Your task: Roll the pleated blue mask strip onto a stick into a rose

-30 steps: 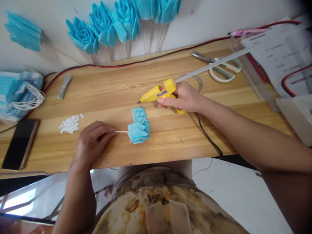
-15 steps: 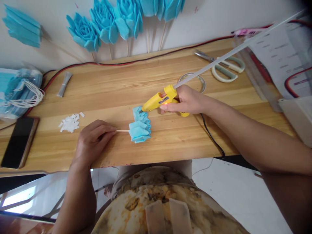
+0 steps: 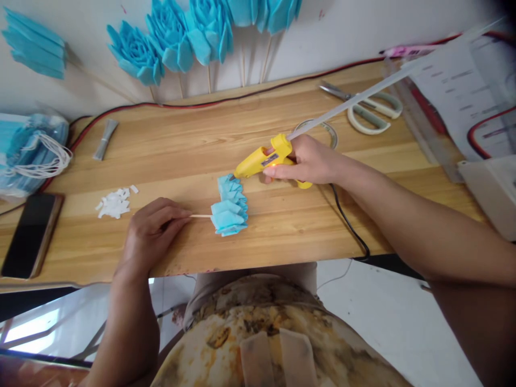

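My right hand (image 3: 310, 160) grips a yellow glue gun (image 3: 264, 159) with a long clear glue stick (image 3: 355, 100) sticking out behind it. The gun's nozzle touches the top edge of a folded light-blue fabric strip (image 3: 230, 203) lying on the wooden table (image 3: 173, 150). My left hand (image 3: 151, 231) pinches a thin wooden skewer (image 3: 200, 216) whose far end goes into the blue fabric bundle. The gun's black cord (image 3: 347, 226) runs off the table's front edge.
Finished blue fabric flowers (image 3: 169, 37) on sticks lean on the wall. A phone (image 3: 30, 232), white scraps (image 3: 115, 202), a bag of blue masks (image 3: 30, 153) and a wire bundle (image 3: 105, 138) lie left. Scissors (image 3: 368, 110), a tape ring (image 3: 320, 129), papers (image 3: 459, 91) sit right.
My right hand brought the glue gun down and left, from hovering above the fabric until its nozzle touches the strip's top edge. My left hand stayed on the skewer.
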The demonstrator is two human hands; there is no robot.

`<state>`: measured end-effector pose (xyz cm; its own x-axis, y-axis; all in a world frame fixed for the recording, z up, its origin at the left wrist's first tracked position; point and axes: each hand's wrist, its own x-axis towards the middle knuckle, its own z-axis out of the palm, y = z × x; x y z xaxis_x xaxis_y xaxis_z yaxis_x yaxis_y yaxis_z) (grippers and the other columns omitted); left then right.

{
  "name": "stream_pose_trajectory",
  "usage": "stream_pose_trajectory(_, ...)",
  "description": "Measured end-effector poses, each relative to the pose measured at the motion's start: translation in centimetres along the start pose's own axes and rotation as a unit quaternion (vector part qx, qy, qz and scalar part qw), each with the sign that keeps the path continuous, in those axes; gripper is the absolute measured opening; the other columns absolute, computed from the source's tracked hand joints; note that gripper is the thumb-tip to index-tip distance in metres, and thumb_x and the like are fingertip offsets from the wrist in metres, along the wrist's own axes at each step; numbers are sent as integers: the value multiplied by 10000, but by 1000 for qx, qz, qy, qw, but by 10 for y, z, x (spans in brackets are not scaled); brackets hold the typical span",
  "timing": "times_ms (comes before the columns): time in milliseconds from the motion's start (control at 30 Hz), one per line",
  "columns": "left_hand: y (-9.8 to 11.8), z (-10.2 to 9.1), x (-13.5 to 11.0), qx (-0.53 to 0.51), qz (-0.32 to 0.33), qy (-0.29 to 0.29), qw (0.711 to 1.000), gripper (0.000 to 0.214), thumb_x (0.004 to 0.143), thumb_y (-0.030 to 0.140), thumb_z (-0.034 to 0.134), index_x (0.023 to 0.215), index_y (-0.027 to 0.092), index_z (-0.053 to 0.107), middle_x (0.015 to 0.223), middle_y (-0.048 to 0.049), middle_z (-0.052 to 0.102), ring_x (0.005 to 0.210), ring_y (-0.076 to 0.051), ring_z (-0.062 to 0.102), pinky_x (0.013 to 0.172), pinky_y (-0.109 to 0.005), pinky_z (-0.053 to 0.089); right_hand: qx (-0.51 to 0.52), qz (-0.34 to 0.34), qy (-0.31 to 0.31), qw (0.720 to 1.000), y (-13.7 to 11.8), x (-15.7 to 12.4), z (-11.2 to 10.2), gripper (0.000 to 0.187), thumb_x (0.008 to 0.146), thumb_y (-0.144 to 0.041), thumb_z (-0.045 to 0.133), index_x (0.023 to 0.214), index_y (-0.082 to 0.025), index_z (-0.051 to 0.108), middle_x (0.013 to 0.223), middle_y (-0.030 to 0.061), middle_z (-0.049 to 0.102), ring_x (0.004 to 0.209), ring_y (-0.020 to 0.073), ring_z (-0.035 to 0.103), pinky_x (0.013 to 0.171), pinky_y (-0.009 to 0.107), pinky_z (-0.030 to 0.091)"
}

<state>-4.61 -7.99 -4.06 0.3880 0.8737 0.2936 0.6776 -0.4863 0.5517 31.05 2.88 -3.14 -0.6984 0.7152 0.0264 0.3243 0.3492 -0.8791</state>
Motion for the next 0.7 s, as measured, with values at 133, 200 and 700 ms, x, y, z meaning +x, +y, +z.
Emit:
stream_pose_trajectory(133, -1, 1, 0, 1, 13, 6, 1000, 120, 960, 176, 703, 876, 256, 734, 865, 7, 735, 760, -160, 690, 686, -294, 536, 85, 4, 6, 996, 2, -1, -1, 355, 908, -489, 703, 884, -136, 735, 805, 53, 762, 549, 84, 569, 467, 209, 420)
stream_pose_trajectory(200, -2, 1, 0, 0, 21, 9, 1000, 112, 960, 174, 709, 876, 245, 735, 864, 8, 736, 759, -153, 691, 688, -283, 535, 101, -2, 7, 995, 2, -1, -1, 344, 898, -477, 721, 888, -134, 735, 828, 63, 773, 554, 81, 577, 460, 199, 436)
stream_pose_trajectory(700, 0, 1, 1, 4, -8, 5, 1000, 128, 975, 253, 696, 857, 259, 745, 859, -4, 750, 751, -163, 699, 692, -305, 553, 23, 10, -27, 999, 3, -1, -2, 245, 925, -379, 675, 837, -161, 743, 697, -11, 712, 516, 64, 550, 455, 184, 369)
